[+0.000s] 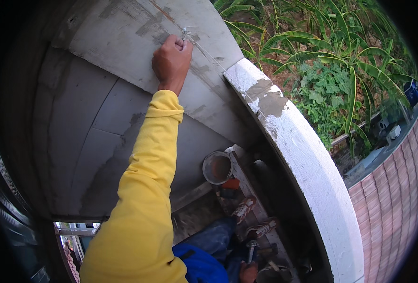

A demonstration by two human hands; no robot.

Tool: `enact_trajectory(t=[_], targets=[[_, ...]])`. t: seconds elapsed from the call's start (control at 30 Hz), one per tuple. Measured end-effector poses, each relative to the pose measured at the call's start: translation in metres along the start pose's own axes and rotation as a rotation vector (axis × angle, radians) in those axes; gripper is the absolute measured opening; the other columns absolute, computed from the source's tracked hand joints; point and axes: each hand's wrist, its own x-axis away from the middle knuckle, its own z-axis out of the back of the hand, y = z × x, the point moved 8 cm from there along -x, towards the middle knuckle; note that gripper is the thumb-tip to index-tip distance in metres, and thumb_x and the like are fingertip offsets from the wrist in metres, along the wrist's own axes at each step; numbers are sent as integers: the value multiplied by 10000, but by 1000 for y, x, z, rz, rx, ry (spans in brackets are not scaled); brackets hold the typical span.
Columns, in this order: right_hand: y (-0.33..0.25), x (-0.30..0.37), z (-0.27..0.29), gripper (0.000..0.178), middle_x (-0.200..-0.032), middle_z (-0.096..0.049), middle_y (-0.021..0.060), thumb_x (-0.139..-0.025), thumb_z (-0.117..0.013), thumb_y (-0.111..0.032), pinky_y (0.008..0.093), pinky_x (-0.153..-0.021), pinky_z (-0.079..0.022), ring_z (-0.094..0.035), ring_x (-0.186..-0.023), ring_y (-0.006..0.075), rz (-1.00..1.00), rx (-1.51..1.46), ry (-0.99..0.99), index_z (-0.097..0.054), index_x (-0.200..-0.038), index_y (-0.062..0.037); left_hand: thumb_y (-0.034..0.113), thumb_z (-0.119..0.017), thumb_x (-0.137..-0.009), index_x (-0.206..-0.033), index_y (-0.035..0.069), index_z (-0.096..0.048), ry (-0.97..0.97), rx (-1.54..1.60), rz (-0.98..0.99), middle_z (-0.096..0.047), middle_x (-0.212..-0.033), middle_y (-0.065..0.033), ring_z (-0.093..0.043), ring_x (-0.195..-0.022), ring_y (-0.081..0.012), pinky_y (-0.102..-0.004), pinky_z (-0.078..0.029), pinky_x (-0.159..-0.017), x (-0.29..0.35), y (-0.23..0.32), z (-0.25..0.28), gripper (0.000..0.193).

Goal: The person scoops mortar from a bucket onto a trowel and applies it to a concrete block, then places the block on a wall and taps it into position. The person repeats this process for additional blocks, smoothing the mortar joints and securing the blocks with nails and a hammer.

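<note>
My left hand (172, 61), at the end of a yellow sleeve, is raised to the grey concrete face (124, 37). Its fingers are closed in a pinch on a thin string (209, 57), just below a small nail (185, 31) with string wound around it. From there the string slants down to the right, over the top of a white block wall (308, 165) patched with grey mortar. Low in the view, beside my blue shirt, my right hand (249, 272) is closed around what looks like a hammer (252, 251), its metal head upward. Shadow partly hides its handle.
Below, a bucket (217, 168) of brownish mix and an orange object (230, 184) sit by the narrow planks (251, 203) under my shoes (244, 207). A dark gap runs along the white wall. Beyond it are green plants (322, 89) and a tiled roof (388, 203).
</note>
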Motion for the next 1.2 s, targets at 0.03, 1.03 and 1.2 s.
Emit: enact_trajectory(t=[0.03, 1.03, 1.2], targets=[[1, 0, -3, 609, -684, -557, 23, -1028, -540, -683, 315, -469, -463, -606, -567, 186, -6, -25, -25, -692, -899, -108, 287, -843, -874, -850, 72, -700, -23, -18, 11, -749, -736, -70, -721, -668, -322, -426, -574, -671, 3, -3, 1, 259], [11, -7, -7, 502, -975, -726, 167, -1032, -665, -483, 468, -752, -621, -732, -854, 331, -53, -468, -345, -710, -1203, -13, 271, -823, -922, -923, 62, -779, -4, 114, 52, -756, -736, -60, -729, -695, -248, -392, -557, -674, 16, -1, -13, 213], [5, -9, 0, 461, -950, -718, 146, -1033, -657, -487, 456, -730, -620, -730, -843, 318, 25, -273, -152, -720, -1160, -49, 315, -811, -937, -904, 19, -780, -502, 257, 166, -713, -695, -81, -704, -681, -170, -367, -538, -673, 86, -18, -40, 300]])
